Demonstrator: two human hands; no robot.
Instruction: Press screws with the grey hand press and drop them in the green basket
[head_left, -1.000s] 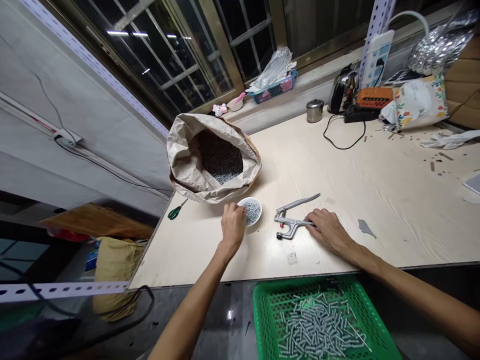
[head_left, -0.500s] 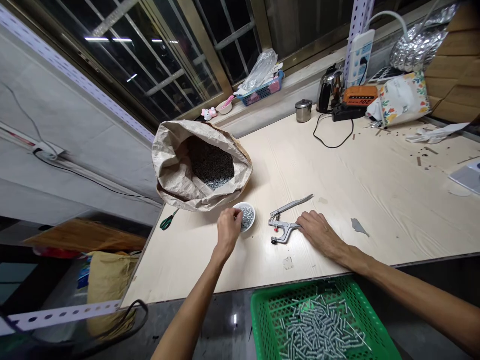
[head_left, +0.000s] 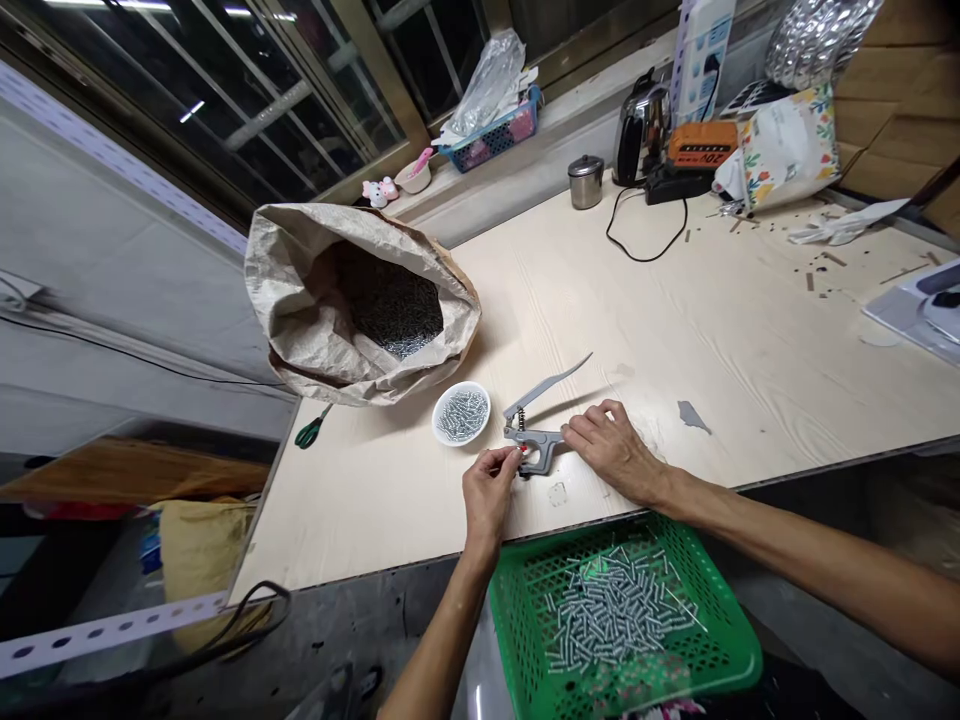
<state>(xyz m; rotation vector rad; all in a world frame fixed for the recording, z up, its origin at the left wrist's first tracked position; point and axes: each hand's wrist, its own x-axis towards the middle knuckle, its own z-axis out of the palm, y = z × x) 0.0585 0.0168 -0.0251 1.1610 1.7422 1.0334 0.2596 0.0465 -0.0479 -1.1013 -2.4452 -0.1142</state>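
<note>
My right hand (head_left: 613, 452) is closed around the lower handle of grey snap-fastener pliers (head_left: 538, 450) above the tabletop. The pliers' upper handle stands spread apart, with a spring and a red part near the jaws. My left hand (head_left: 489, 495) pinches thumb and finger together right at the jaws; whatever sits between the fingertips is too small to make out. Just behind it is a white bowl (head_left: 435, 430) of small silvery screw-like pieces (head_left: 463, 414). A green plastic basket (head_left: 739, 650) below the table edge holds many longer metal screw-like pieces (head_left: 619, 610).
A large paper sack (head_left: 285, 290) stands open at the back left, with dark metal pieces inside. Green-handled scissors (head_left: 308, 432) lie by the left edge. Further back are a metal cup (head_left: 586, 182), a kettle (head_left: 642, 130), an orange battery (head_left: 703, 145) and a black cable (head_left: 651, 260).
My left hand has left the bowl and moved right to the pliers' jaws. My right hand has kept its hold and turned the pliers slightly. The view has shifted.
</note>
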